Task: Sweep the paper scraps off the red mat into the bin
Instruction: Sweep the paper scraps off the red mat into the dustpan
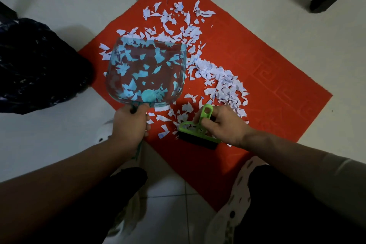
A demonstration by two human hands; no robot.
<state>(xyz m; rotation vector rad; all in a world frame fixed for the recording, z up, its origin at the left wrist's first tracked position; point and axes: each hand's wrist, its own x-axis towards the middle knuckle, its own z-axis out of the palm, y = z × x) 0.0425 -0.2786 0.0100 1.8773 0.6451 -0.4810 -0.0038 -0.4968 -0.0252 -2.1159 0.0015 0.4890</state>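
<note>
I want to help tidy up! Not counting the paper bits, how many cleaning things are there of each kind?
Red rectangular fabric mat: 1
See-through teal plastic dustpan: 1
Green plastic hand brush with black bristles: 1
Dark bag-lined bin: 1
Total: 4

dim indoor light, soft shadows — wide-angle bending at edges

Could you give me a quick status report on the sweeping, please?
Left hand grips teal dustpan by handle; right hand holds green brush. Paper scraps spread across red mat. Dark bin bag left of mat, nothing between.
</note>
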